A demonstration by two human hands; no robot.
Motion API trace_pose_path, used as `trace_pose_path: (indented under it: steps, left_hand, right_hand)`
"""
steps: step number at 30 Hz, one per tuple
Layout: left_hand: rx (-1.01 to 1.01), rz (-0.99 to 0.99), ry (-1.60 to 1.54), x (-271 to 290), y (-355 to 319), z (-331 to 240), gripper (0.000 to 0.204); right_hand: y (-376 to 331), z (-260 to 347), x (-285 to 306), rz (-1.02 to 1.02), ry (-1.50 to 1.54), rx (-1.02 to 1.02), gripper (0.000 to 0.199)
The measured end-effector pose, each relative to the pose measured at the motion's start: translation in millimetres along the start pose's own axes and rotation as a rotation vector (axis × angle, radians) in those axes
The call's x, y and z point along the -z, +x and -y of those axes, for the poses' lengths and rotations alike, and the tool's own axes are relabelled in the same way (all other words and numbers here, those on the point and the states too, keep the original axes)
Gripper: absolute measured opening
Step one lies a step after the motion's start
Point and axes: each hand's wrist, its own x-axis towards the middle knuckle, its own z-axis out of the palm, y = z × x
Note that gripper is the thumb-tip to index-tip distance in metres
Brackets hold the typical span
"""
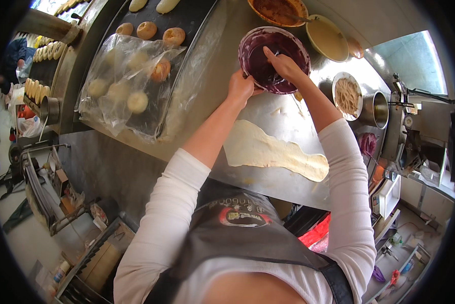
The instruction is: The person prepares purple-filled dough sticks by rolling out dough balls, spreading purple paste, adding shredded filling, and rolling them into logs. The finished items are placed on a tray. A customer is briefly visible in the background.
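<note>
Purple bowl (274, 55) steadied by left hand (240, 87); right hand (284, 66) reaches inside.

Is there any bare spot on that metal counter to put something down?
Bare steel table shows left of the rolled-out dough sheet, below the plastic-covered tray. A narrow strip lies between tray and purple-paste bowl. The far right is crowded: bowls, a filling plate, a steel cup.
</note>
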Motion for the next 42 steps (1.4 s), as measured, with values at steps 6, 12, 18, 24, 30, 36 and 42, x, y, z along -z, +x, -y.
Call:
trace_pose_path:
  steps: [6, 12, 18, 24, 30, 36, 42]
  left_hand:
    - [0.055, 0.068, 0.030, 2, 0, -5, 0.029]
    - [0.032, 0.036, -0.012, 2, 0, 0, 0.021]
    - [-0.172, 0.202, 0.183, 15, -1, -1, 0.034]
    - [-0.075, 0.075, -0.069, 73, -53, -8, 0.045]
    - [0.013, 0.076, 0.066, 153, -130, 1, 0.027]
    - [0.076, 0.121, 0.120, 165, -152, -5, 0.020]
    - [0.082, 0.274, 0.177, 140, -144, -8, 0.019]
  right_hand:
    - [-7, -4, -10, 0.305, -0.023, 0.100, 0.095]
    - [3, -22, -6, 0.291, 0.890, -0.408, 0.069]
    - [-12, -46, 10, 0.311, 1.489, -0.208, 0.069]
    - [-120, -61, -43, 0.375, 0.993, 0.177, 0.059]
    - [-250, -140, -145, -0.146, -0.360, 0.373, 0.044]
    - [-215, -77, -237, -0.482, -0.237, 0.079, 0.070]
    - [-209, -70, -250, -0.448, -0.432, 0.435, 0.068]
